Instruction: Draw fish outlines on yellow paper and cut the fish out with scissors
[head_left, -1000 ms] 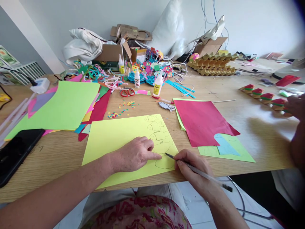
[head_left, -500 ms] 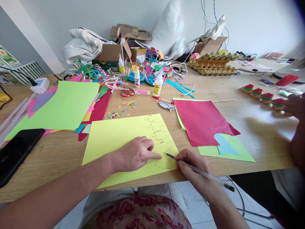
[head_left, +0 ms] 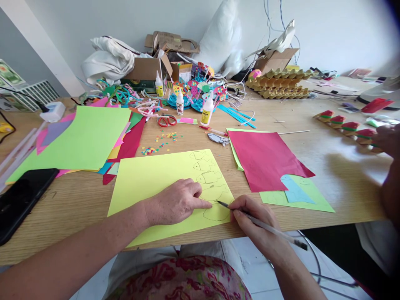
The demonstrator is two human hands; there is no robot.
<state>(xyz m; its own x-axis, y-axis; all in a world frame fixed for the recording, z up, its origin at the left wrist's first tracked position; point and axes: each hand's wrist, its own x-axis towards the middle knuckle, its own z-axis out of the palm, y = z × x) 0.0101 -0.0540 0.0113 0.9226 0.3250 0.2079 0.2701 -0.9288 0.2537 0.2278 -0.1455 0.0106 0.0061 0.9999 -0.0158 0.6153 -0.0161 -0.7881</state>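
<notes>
Pen [head_left: 265, 227] shifted slightly, grasped by the right grip [head_left: 262, 213]; left grip [head_left: 176, 202] unclear (curled fingers hidden).

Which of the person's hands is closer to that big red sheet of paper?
Right. The right hand, holding the pen, is just off the near edge of the red sheet; the left hand is farther away, to the sheet's left, on the yellow paper.

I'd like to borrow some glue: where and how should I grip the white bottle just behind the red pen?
Probably best: grip the white bottle around its body, at the yellow label, coming from the front right. It stands upright, its nozzle is narrow, and colourful crafts crowd its far side.
</notes>
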